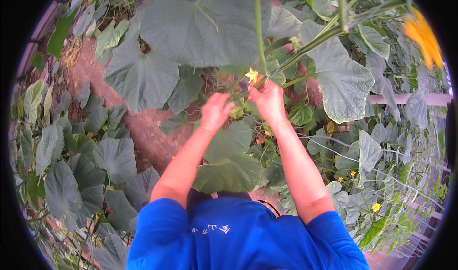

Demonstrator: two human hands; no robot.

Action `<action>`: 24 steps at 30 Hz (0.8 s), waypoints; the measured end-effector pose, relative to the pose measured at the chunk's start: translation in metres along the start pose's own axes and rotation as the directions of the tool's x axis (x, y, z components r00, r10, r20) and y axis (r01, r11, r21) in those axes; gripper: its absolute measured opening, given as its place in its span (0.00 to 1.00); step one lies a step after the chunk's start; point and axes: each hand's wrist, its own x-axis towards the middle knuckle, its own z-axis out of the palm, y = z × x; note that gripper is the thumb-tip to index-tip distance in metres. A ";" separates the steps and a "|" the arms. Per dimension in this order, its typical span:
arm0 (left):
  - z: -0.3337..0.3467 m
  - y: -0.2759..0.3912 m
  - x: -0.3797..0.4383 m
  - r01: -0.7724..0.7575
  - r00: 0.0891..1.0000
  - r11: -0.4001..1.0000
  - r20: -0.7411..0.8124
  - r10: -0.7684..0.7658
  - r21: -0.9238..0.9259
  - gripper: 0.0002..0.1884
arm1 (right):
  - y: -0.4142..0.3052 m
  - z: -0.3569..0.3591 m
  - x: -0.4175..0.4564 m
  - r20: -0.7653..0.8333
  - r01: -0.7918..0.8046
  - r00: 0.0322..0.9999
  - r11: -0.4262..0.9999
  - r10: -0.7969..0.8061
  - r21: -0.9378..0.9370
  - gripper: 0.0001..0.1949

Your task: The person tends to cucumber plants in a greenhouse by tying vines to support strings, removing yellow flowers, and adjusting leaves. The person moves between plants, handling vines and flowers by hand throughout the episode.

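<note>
A cucumber-like vine stem (pixel 304 50) slants from the upper right down to my hands. My right hand (pixel 270 100) grips its lower end, thumb and forefinger pinched just beside a small yellow flower (pixel 252 75). To the left, my left hand (pixel 215 110) is at the same height among thin stems, its fingers bent and slightly blurred. Whether it holds one of them is hidden. A broad green leaf (pixel 214 26) hangs just beyond both hands, and another large leaf (pixel 229 173) lies below them, near my body.
Leafy plants (pixel 114 159) crowd the left side beside a strip of bare reddish soil (pixel 154 134). Pale twine (pixel 329 147) runs across the foliage at right. A large orange-yellow blossom (pixel 424 37) hangs close at the upper right. A pale rail (pixel 411 99) crosses behind the right-hand leaves.
</note>
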 end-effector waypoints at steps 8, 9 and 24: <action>0.000 0.029 0.022 -0.316 0.935 0.946 0.194 0.296 0.079 0.02 | -0.004 -0.017 -0.006 -0.108 0.119 0.984 0.971 -0.143 -0.208 0.10; -0.017 0.044 0.020 -0.293 0.944 0.956 0.161 0.287 0.015 0.01 | -0.016 -0.024 -0.010 -0.089 0.074 0.992 0.979 -0.093 -0.189 0.11; -0.314 0.386 0.097 -0.657 0.633 0.624 0.140 0.761 -0.423 0.20 | 0.036 -0.043 0.001 -0.328 0.111 0.924 0.958 -0.198 -0.265 0.10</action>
